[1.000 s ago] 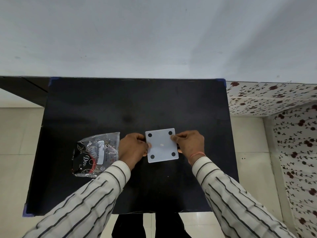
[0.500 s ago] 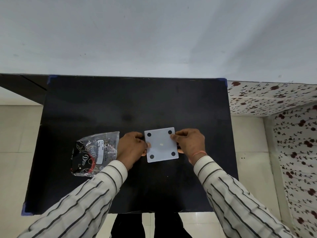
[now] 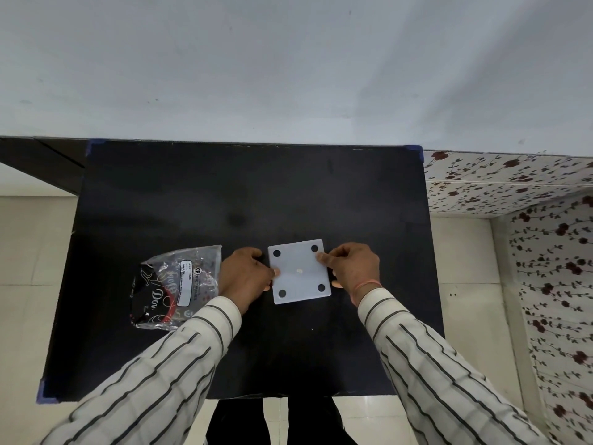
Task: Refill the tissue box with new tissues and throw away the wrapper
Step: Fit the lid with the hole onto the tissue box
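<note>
White panel [image 3: 300,272], four black dots; black table [image 3: 224,194]; striped sleeves [image 3: 179,358]; perhaps floral wall [image 3: 552,252]

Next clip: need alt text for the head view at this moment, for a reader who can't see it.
Both hands, left and right, hold a white square panel with four dark corner dots by its side edges over a black table. A crinkled plastic tissue pack lies on the table just left of the left hand.

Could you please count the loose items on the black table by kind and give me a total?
White square tissue box with four black dots, held at its sides by the left hand and right hand: 1
Printed plastic tissue pack, lying left of the box: 1
Total on the table: 2
</note>
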